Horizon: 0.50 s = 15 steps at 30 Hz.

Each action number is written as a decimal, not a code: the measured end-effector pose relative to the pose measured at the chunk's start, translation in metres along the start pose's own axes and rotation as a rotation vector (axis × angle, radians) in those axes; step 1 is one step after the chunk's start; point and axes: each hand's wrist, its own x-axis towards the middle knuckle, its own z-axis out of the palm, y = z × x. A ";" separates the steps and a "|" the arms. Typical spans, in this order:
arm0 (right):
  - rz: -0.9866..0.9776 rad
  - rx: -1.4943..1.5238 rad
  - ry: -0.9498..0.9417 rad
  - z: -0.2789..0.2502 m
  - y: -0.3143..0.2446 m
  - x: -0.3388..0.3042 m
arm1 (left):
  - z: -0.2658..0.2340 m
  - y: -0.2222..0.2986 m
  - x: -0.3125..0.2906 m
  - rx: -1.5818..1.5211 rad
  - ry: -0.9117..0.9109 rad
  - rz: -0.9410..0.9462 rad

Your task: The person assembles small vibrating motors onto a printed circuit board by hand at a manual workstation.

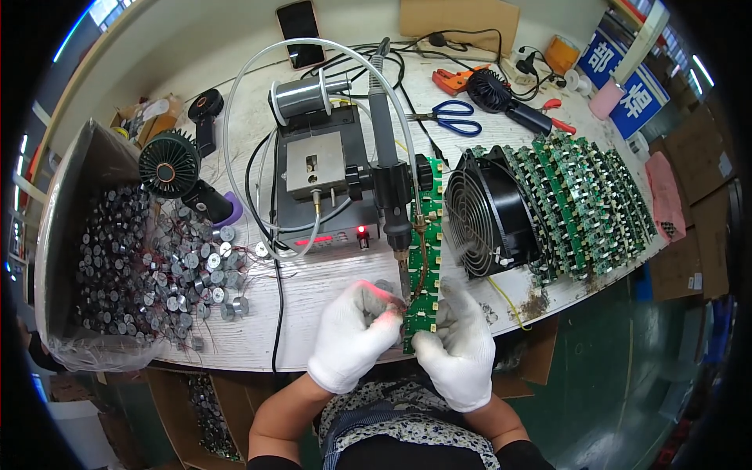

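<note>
My left hand (355, 335), in a white glove, is closed in a pinch beside the tip of the soldering iron (398, 231). Thin wires seem to run between its fingertips, and a small round grey motor (383, 287) shows partly behind them; reddish light falls on the glove. My right hand (456, 345), also white-gloved, grips the near right edge of a long green circuit board strip (425, 270). The strip lies lengthwise under the upright iron and a thin bent solder feed tube (423, 266). Its near end is between my two hands.
A grey soldering unit (325, 215) with a solder wire spool (301, 98) stands behind. Left lie many loose motors (192, 270), a plastic-lined box (59, 235) and a handheld fan (168, 166). Right are a black square fan (493, 211) and stacked circuit boards (580, 207). Blue scissors (450, 117) lie farther back.
</note>
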 end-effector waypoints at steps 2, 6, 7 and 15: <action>0.001 0.040 -0.010 0.000 0.001 0.001 | 0.000 -0.001 0.000 -0.012 0.004 0.015; 0.027 0.090 -0.020 0.002 0.003 0.002 | -0.001 0.000 0.000 0.005 0.011 0.018; 0.026 0.090 -0.019 0.003 0.004 0.001 | -0.001 0.000 0.000 0.010 0.016 0.014; 0.053 0.129 0.002 0.005 0.005 0.003 | -0.002 -0.006 0.002 0.080 0.046 0.039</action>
